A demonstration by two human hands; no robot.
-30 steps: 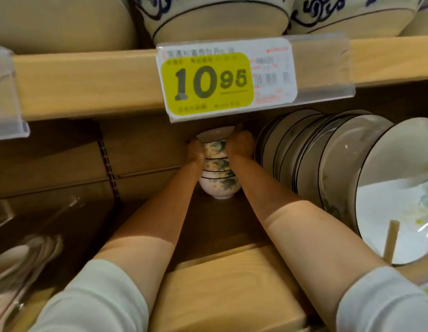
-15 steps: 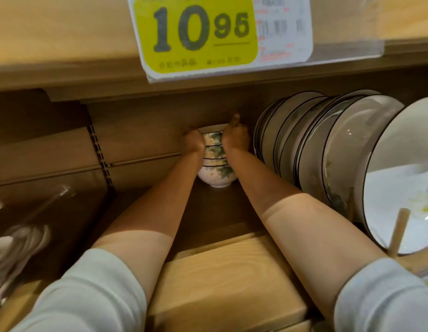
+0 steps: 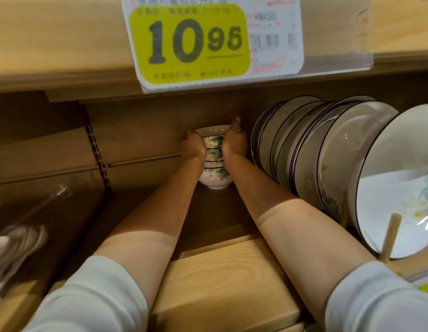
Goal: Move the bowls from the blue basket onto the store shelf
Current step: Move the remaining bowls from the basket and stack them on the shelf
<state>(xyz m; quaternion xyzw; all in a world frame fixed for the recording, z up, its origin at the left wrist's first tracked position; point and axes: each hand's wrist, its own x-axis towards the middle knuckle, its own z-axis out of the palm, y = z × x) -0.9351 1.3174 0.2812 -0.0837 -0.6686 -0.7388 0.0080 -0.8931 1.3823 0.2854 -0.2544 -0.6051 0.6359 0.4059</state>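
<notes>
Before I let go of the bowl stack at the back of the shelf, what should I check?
1. Bowl stack upright, not leaning: ok.
2. Bottom bowl's foot seated on the shelf: cannot tell.
3. Left hand and right hand grip opposite sides: ok.
4. Stack apart from the standing plates: ok.
5. Gap to the back panel behind: cannot tell.

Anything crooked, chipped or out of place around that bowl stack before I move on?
Nothing stands out. The bowl stack sits nested and upright on the shelf, held between the left hand and right hand. The plates beside it stand evenly on edge.
</notes>
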